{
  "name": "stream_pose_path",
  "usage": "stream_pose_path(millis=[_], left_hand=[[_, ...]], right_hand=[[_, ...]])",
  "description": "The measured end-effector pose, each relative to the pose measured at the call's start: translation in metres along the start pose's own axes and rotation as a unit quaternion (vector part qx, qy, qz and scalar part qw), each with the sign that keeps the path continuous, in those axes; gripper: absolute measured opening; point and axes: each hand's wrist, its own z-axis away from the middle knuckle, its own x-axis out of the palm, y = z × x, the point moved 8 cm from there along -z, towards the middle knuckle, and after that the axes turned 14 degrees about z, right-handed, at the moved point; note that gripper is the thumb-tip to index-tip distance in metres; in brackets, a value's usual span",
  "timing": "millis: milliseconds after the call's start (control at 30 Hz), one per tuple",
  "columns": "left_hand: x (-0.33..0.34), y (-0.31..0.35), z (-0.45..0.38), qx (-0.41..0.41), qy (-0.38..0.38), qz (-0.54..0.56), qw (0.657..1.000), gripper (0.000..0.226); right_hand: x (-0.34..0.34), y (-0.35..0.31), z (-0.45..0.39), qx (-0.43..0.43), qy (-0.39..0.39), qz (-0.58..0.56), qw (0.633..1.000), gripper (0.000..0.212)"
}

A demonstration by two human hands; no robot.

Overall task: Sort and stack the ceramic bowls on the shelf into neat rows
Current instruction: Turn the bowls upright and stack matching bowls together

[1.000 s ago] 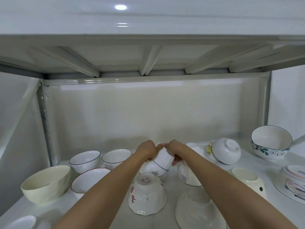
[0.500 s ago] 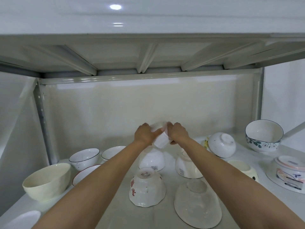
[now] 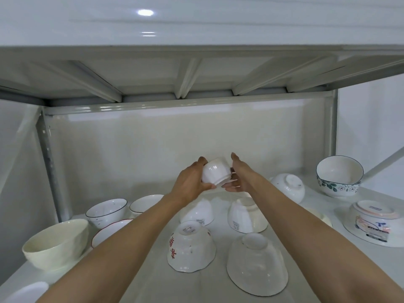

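A small white ribbed bowl (image 3: 216,172) is held in the air above the middle of the shelf (image 3: 220,283), tipped with its foot toward me. My left hand (image 3: 192,182) grips its left side with fingers curled round it. My right hand (image 3: 239,176) supports its right side and foot with straight fingers. Below stand several overturned white bowls: one with red characters (image 3: 190,248), a wide plain one (image 3: 256,261), a ribbed one (image 3: 247,216) and a small one (image 3: 197,212).
At the left sit a cream bowl (image 3: 56,242), a red-rimmed bowl (image 3: 109,234), a blue-rimmed bowl (image 3: 107,212) and another white bowl (image 3: 144,203). At the right are a speckled overturned bowl (image 3: 288,189), a leaf-patterned bowl (image 3: 338,176) and a printed overturned bowl (image 3: 376,224). The upper shelf hangs low overhead.
Both hands lifted the small ribbed bowl off the overturned bowl beneath it and raised it. The right hand's fingers have straightened and shifted under the bowl's foot.
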Motion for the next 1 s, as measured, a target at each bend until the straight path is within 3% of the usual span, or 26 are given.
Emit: stream_pose_path(millis=[133,300,367,533,700,800,867,1000], left_hand=[[0.015,0.000,0.002,0.039,-0.028,-0.054,0.997,0.051],[0.025,-0.017,-0.010,0.015,-0.035,-0.079,0.996,0.049],[0.029,-0.023,-0.017,0.000,-0.039,-0.081,0.996,0.048],[0.039,-0.047,-0.033,-0.068,-0.054,-0.047,0.995,0.047],[0.051,-0.075,-0.038,-0.142,-0.075,-0.017,0.987,0.042],[0.062,-0.092,-0.041,-0.184,-0.111,-0.028,0.976,0.043],[0.066,-0.101,-0.042,-0.215,-0.126,-0.028,0.968,0.036],[0.070,-0.106,-0.045,-0.253,-0.156,-0.034,0.954,0.014]], right_hand=[[-0.011,-0.002,-0.003,0.029,-0.043,0.094,0.994,0.083],[-0.012,-0.008,-0.013,0.028,-0.027,0.174,0.984,0.021],[-0.008,-0.013,-0.022,0.004,-0.008,0.162,0.987,0.012],[0.003,-0.014,-0.043,-0.036,0.031,0.160,0.986,0.013],[0.013,-0.012,-0.050,-0.051,0.075,0.249,0.964,0.017],[0.024,-0.004,-0.059,-0.048,0.062,0.284,0.956,0.013],[0.031,0.004,-0.068,-0.038,0.049,0.279,0.958,0.006],[0.039,0.015,-0.082,-0.039,0.032,0.291,0.955,0.014]])
